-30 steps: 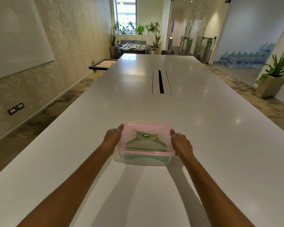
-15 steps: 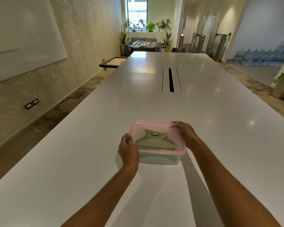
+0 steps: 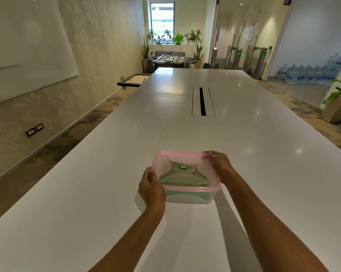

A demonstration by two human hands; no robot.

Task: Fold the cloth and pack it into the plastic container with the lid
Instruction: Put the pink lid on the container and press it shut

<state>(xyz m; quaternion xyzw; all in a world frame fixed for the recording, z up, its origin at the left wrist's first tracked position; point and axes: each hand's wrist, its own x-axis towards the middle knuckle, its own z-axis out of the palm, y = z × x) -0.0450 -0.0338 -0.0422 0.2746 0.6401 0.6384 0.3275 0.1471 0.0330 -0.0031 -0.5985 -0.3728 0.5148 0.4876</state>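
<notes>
A clear plastic container [image 3: 187, 199] stands on the long white table [image 3: 185, 134] with its pink translucent lid [image 3: 185, 169] on top. A green folded cloth [image 3: 185, 193] shows through the wall and lid. My left hand [image 3: 151, 185] grips the container's near-left corner. My right hand [image 3: 220, 165] holds the far-right corner, fingers curled over the lid's rim.
A cable slot [image 3: 202, 102] is cut into the table's middle, farther away. A potted plant [image 3: 338, 107] stands on the floor at the right, water bottles [image 3: 307, 73] behind it. A foosball table [image 3: 171, 59] is at the far end.
My hands went from the container's left and right sides to opposite corners: left to the near-left, right to the far-right. The container turned slightly.
</notes>
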